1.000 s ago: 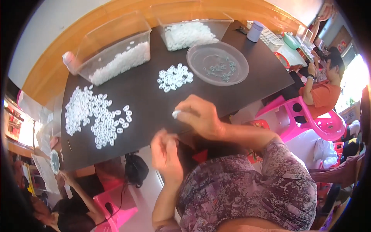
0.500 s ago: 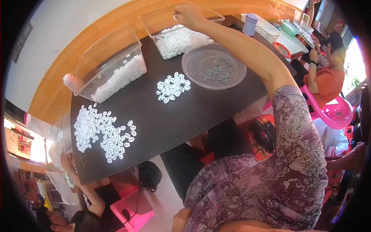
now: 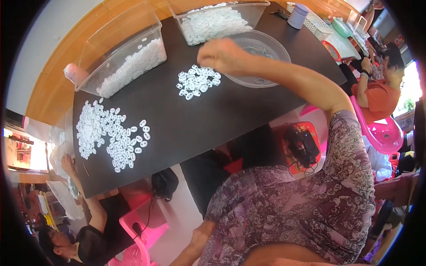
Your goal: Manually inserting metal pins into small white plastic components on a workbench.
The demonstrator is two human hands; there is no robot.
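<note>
Dark surface (image 3: pixel 230 111) holds two clear bins of white pieces at the far edge and a round clear bowl (image 3: pixel 266 48). The right hand (image 3: pixel 222 55) hovers clenched into a fist, arm stretched forward, just above a small pile of white pieces (image 3: pixel 197 82) beside the bowl. The left hand (image 3: pixel 202 237) hangs low near the lap; whether its fingers are closed cannot be told. A larger scatter of pieces (image 3: pixel 108 133) lies well left.
</note>
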